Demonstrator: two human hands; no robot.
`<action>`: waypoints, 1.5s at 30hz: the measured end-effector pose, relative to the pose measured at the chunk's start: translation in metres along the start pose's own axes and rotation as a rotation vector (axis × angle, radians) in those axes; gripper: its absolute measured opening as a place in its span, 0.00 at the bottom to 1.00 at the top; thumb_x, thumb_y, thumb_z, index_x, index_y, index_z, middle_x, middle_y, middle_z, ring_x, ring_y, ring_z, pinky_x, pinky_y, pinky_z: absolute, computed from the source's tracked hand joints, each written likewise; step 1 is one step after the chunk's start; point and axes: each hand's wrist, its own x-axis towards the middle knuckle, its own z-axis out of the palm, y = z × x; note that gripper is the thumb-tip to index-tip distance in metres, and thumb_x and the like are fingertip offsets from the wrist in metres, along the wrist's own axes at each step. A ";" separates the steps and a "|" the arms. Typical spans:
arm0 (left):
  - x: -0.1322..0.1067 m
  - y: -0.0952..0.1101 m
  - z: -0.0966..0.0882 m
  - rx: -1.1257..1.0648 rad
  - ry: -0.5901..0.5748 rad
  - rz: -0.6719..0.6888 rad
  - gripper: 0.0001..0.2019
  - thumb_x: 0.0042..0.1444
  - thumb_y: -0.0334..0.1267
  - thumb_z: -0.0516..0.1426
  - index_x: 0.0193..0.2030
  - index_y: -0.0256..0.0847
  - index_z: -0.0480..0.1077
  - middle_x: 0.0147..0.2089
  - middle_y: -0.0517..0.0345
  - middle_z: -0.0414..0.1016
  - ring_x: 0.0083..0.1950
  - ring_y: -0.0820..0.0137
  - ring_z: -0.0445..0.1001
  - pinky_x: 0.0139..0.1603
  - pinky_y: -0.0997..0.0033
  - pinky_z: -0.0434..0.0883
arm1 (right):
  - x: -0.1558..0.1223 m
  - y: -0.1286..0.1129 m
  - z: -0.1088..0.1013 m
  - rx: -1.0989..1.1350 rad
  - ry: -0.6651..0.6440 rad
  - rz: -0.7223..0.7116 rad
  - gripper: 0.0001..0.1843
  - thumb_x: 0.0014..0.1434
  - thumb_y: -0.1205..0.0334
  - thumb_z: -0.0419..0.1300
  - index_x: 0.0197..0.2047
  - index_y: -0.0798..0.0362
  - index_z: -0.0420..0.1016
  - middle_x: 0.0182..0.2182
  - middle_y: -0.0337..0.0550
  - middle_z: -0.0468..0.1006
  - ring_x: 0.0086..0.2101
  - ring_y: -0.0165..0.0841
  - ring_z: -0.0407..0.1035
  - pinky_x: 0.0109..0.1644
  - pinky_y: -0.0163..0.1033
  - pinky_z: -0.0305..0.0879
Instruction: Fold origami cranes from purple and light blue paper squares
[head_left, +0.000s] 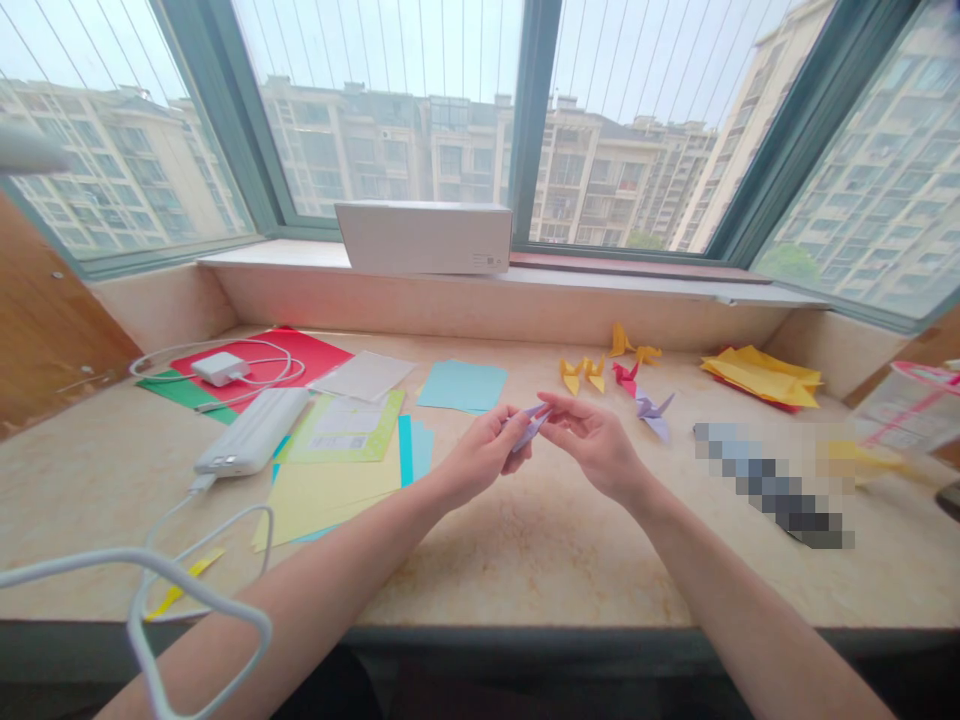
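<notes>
My left hand point(480, 452) and my right hand point(592, 440) meet above the stone sill point(540, 540), both pinching a small folded piece of lilac paper point(531, 424) between their fingertips. Just beyond them stand several finished paper cranes: two yellow ones point(583, 373), an orange pair point(628, 346), a red one point(625, 377) and a lilac one point(654, 410). A light blue sheet point(463, 386) lies flat behind my left hand.
To the left lie yellow and teal sheets point(330, 495), a printed slip point(346, 428), red and green sheets point(300, 352), a white power bank point(253, 430), a charger point(219, 367) and cables. A white box point(424, 237) sits on the window ledge. Yellow paper point(761, 375) is stacked at right.
</notes>
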 end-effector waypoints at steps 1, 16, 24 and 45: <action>0.000 0.000 0.000 0.007 -0.001 0.002 0.19 0.65 0.55 0.51 0.37 0.38 0.62 0.25 0.65 0.67 0.20 0.80 0.58 0.21 0.78 0.55 | 0.000 0.000 0.000 -0.009 0.006 -0.010 0.21 0.57 0.58 0.67 0.54 0.49 0.75 0.40 0.44 0.82 0.38 0.35 0.74 0.47 0.44 0.69; -0.001 -0.005 -0.001 0.149 -0.016 0.047 0.18 0.63 0.52 0.56 0.44 0.35 0.67 0.42 0.48 0.78 0.29 0.75 0.71 0.27 0.75 0.68 | -0.005 -0.003 0.007 -0.370 0.228 -0.139 0.13 0.57 0.62 0.65 0.47 0.50 0.78 0.36 0.41 0.83 0.35 0.34 0.74 0.45 0.44 0.68; -0.004 0.000 0.001 0.194 0.014 0.043 0.15 0.64 0.49 0.54 0.43 0.36 0.66 0.39 0.51 0.77 0.28 0.76 0.69 0.24 0.77 0.66 | -0.006 -0.002 0.009 -0.422 0.271 -0.152 0.07 0.58 0.59 0.65 0.39 0.51 0.80 0.33 0.42 0.83 0.32 0.35 0.73 0.41 0.43 0.68; -0.005 0.003 -0.004 0.449 0.068 0.093 0.11 0.64 0.45 0.53 0.42 0.39 0.69 0.35 0.56 0.77 0.28 0.74 0.68 0.31 0.75 0.65 | -0.005 -0.005 0.002 -0.598 0.161 -0.342 0.03 0.60 0.65 0.62 0.37 0.49 0.77 0.30 0.39 0.80 0.30 0.34 0.72 0.40 0.43 0.66</action>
